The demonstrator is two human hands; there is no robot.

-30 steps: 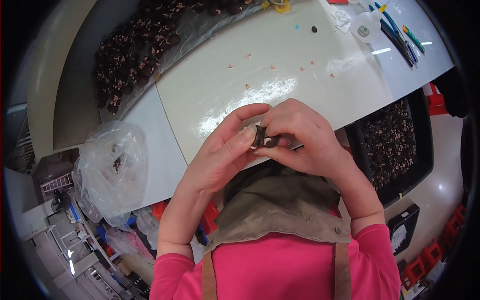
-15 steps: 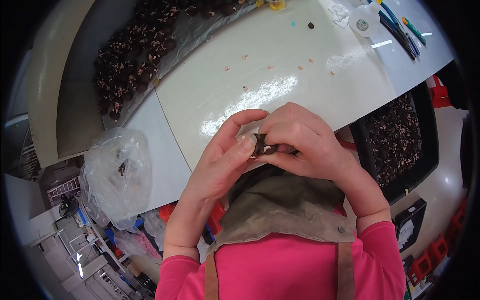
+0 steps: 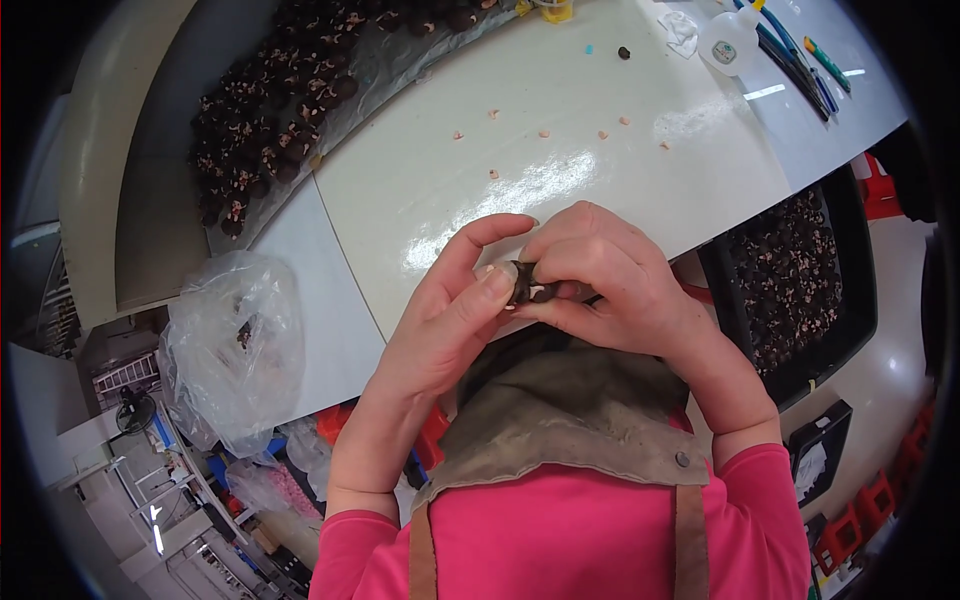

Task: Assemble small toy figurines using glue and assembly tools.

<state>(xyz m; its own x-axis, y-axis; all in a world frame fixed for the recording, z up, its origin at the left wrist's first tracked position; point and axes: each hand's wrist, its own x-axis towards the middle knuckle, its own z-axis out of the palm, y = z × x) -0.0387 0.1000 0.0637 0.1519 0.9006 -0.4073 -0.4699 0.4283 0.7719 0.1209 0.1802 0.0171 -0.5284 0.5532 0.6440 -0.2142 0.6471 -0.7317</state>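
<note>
Close in front of my apron, at the near edge of the table, both hands meet on a small dark brown piece (image 3: 522, 285) with pale pink parts. My left hand (image 3: 450, 312) pinches its left end with the thumb, while the index finger curves above it. Bent fingers and thumb of my right hand (image 3: 608, 280) close on its right side and cover part of it. Its exact kind is hard to make out. Small pink bits (image 3: 544, 134) lie scattered on the white tabletop (image 3: 400, 190) beyond my hands.
A heap of dark round pieces with pink bits (image 3: 270, 130) lies on plastic sheeting at far left. A clear plastic bag (image 3: 270, 330) rests at the left table edge. Right of the table stands a black crate (image 3: 868, 310) of similar pieces. A white bottle (image 3: 722, 55) and pens (image 3: 828, 65) lie far right.
Both hands keep nearly the same place and hold. The fingers have shifted only slightly around the dark piece.
</note>
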